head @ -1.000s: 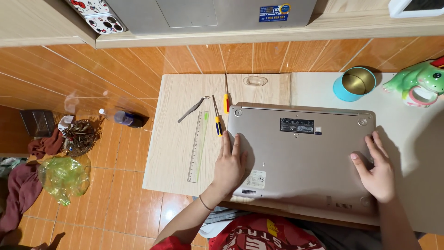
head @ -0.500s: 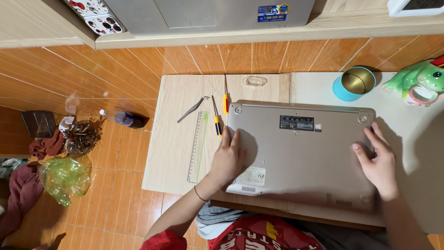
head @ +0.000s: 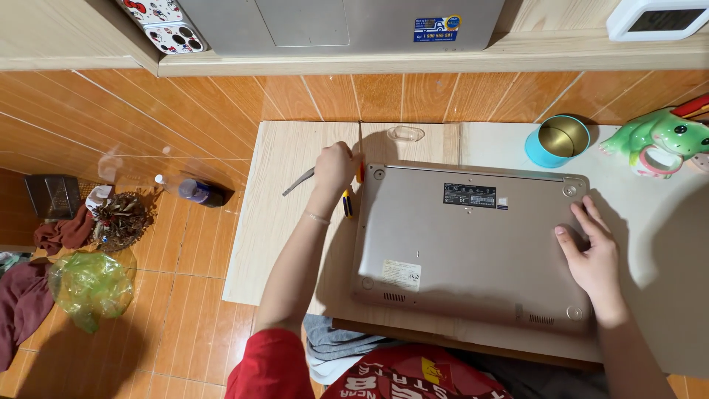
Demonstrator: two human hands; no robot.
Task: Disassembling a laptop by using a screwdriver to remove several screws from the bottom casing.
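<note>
Head view: grey laptop (head: pixel 473 244) lay upside down, screws and label showing.
Left hand (head: pixel 334 168) closed around orange-handled screwdriver (head: pixel 360 171); right hand (head: pixel 591 251) lay spread flat on it.

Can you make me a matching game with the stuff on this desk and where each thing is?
Things:
1. Upside-down grey laptop
2. Teal round tin cup
3. Green frog figure
4. Orange-handled screwdriver

Places:
A. By the left hand
B. Far right edge of the desk
C. Under the right hand
D. Just behind the laptop's right corner

Pairs: 1-C, 2-D, 3-B, 4-A
</note>
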